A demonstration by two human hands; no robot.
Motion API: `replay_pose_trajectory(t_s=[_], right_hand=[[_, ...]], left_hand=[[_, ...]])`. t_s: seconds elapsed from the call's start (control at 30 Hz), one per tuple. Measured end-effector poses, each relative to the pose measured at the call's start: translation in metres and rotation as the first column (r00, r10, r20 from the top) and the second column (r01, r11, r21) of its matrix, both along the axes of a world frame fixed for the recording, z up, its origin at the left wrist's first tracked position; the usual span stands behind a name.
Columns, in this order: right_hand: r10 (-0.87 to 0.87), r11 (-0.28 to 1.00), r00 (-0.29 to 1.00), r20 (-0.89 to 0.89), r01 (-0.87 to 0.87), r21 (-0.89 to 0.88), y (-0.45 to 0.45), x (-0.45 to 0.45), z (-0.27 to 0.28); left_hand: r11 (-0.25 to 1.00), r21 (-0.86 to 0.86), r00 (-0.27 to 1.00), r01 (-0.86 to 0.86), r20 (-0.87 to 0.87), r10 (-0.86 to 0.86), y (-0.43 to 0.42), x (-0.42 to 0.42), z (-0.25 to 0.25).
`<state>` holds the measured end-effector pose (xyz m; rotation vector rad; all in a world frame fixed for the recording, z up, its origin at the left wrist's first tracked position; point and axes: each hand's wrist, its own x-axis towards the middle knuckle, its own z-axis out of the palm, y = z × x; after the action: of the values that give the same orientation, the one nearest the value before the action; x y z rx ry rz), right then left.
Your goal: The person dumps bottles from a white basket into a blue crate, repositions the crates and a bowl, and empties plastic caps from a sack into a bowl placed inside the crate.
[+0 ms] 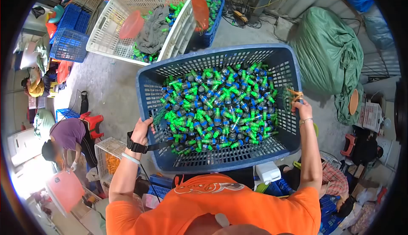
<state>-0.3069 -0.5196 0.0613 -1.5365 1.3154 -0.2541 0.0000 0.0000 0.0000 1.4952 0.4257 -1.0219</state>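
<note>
A large dark blue plastic basket (216, 164) with slotted walls is in front of my body. Many small green, blue and clear plastic pieces (221, 103) cover its bottom; their exact kind is too small to tell. My left hand (142, 131) grips the basket's left side, near some green cord tied there. On the right side, my right hand (302, 109) is closed at an orange tie (295, 94) knotted to the basket wall. A black strap with a cable is around my left wrist.
Beyond the basket stands a white crate (140, 26) with a grey cloth and more green pieces. A big green sack (325, 52) is at the right. To the left a person in a purple shirt (68, 133) bends near a red stool (93, 123). Another person in a plaid shirt (335, 179) is at lower right.
</note>
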Motion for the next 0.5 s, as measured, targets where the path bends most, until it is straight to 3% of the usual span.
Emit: replay_pose_trajectory(t_s=[0.07, 0.1, 0.27, 0.5], right_hand=[[0.001, 0.999, 1.0, 0.004, -0.001, 0.038, 0.011, 0.0, -0.009], [0.007, 0.991, 0.999, -0.048, 0.0, 0.133, 0.008, -0.007, -0.015], [0.014, 0.993, 0.996, -0.084, -0.004, 0.116, -0.028, 0.037, -0.032], [0.045, 0.99, 0.989, -0.142, -0.024, 0.14, -0.027, 0.08, -0.039]], left_hand=[[1.0, -0.008, 1.0, -0.017, 0.0, 0.017, 0.014, -0.006, 0.003], [0.997, 0.065, 0.998, -0.028, -0.053, 0.032, 0.016, -0.02, 0.025], [0.996, 0.053, 0.997, -0.068, -0.031, 0.07, -0.014, 0.002, 0.01], [0.992, 0.093, 0.988, -0.082, -0.122, 0.093, 0.005, 0.028, 0.007]])
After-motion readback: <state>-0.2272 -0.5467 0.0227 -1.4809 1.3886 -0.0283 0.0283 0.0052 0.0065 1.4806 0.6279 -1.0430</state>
